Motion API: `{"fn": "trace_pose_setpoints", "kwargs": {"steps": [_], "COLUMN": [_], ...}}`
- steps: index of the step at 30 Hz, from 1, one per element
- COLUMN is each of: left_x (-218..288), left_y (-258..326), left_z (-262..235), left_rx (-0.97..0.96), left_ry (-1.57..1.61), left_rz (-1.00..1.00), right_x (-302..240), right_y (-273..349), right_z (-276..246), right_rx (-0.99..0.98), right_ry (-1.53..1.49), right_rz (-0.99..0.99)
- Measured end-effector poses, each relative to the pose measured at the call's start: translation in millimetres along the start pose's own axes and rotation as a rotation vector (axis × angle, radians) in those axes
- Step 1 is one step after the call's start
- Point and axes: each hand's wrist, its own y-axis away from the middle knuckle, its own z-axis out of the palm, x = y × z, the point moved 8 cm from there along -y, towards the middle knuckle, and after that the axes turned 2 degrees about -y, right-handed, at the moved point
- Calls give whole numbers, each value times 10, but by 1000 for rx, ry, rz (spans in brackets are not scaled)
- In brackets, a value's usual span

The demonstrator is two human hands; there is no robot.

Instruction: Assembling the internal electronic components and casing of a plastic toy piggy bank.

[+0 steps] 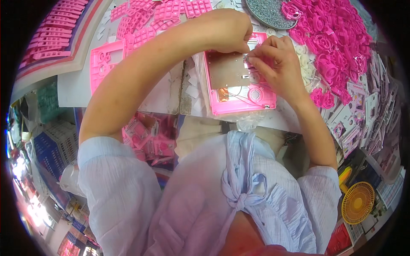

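Note:
A pink plastic housing (237,108) lies in front of me on the table, with a brown board (228,70) in its upper left part. Thin dark wires (241,94) run over the lower part, beside a round pink ring (256,94). Reaching across from the left, my left hand (228,32) is closed over the housing's top edge, its fingertips pointing down at the board's right side. My right hand (279,59) pinches at that same spot, thumb and forefinger together. Whatever small piece sits between the fingertips is too small and covered to name.
Pink button panels (166,15) and another pink housing frame (96,72) lie at the left. A dish of small metal screws (269,15) stands at the back, beside heaped pink coiled parts (337,38). White round parts (304,64) and printed cards (352,113) lie right.

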Motion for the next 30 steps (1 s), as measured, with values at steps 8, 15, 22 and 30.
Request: {"fn": "trace_pose_setpoints", "kwargs": {"steps": [8, 15, 22, 30], "left_x": [51, 103, 150, -419], "left_y": [-14, -343, -101, 876], "left_z": [14, 122, 38, -307], "left_rx": [-14, -200, -13, 765], "left_ry": [-95, -215, -184, 543], "left_rz": [-151, -303, -71, -286], "right_x": [-282, -153, -120, -244], "right_y": [41, -176, -43, 90], "right_z": [-74, -25, -79, 28], "right_rx": [-185, -353, -350, -118], "right_ry": [165, 12, -35, 172], "right_rz": [-500, -365, -183, -253]}}
